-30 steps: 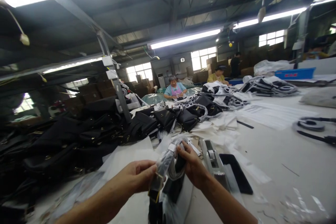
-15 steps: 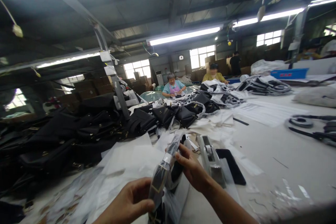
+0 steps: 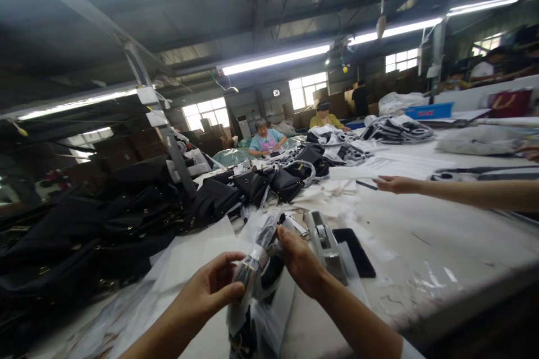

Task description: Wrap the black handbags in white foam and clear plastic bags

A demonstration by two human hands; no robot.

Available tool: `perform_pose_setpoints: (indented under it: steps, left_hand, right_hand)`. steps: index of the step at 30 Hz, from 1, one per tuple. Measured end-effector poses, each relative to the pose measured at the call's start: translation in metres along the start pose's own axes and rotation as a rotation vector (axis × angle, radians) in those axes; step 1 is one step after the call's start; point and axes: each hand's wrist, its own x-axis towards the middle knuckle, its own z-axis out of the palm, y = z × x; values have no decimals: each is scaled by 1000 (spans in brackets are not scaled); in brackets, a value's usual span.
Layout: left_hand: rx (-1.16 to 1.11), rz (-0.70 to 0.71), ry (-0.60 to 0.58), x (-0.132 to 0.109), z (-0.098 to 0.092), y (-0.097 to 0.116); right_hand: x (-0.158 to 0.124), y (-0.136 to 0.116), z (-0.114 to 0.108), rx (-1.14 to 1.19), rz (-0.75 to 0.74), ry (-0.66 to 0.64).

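Both my hands hold a black strap wrapped in clear plastic (image 3: 257,269) above the white table (image 3: 442,235). My left hand (image 3: 210,291) pinches its lower part between thumb and fingers. My right hand (image 3: 301,261) grips the upper part, fingers curled round it. More of the black item in plastic hangs down below my hands. White paper sheets (image 3: 189,258) lie under and left of my hands.
A tape dispenser (image 3: 323,241) and a black phone (image 3: 353,244) lie right of my hands. A heap of black bags (image 3: 105,219) fills the left side. Another person's arm (image 3: 455,190) reaches in from the right. Two seated people (image 3: 265,143) work at the far end.
The view has swung right. Another person's arm has come in from the right. My left hand has risen back up to the wrapped strap.
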Motion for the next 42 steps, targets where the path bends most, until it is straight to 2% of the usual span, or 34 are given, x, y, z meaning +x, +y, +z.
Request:
perform_pose_setpoints:
  steps: [3,5,7,10,13,16,19,21,23,25,27,29,33,37,40,42]
  left_hand:
    - [53,8,91,-2,-3,3]
    - [95,-11,211,-1,-1,12]
    - [124,-34,269,1,4,25]
    - [152,-31,150,7,14,43]
    - [86,-97,42,12,22,46]
    - [-43,-188,56,12,23,41]
    - [-116,-244,139,7,24,41]
    - [-124,-281,189,4,25,45]
    - [-100,-276,186,3,27,50]
    - [-66,-234,146,3,29,53]
    - [-51,-199,126,4,30,53]
    - [-49,-185,145,4,29,51]
    - [-77,-206,197,4,18,51]
    - [-102,-182,235,10,-5,58]
    - [-107,-132,170,15,-23,63]
    - [-118,-142,124,17,-29,62]
  right_hand:
    - [3,-4,1,-11,12,-16]
    - [4,-5,2,-16,16,-48]
    - [3,-3,3,-34,5,-78]
    - [1,-1,4,-63,-12,-95]
    - [1,2,4,-31,16,-95]
    - [4,5,-4,-78,31,42]
    - [8,3,-20,-440,-63,276]
    - [10,-1,-29,-686,-220,348]
    - [16,-7,-36,-896,-404,282]
    - [25,-13,-41,-1128,-521,116]
    - [37,-17,-45,-1307,-526,-34]
    - [49,-20,-50,-1388,-480,-83]
    - [62,-25,-56,-1448,-448,-37]
    - [60,-31,-54,-1481,-458,-33]
    - [52,-39,-44,-1452,-471,-117]
    - [46,-48,-30,-1331,-466,-223]
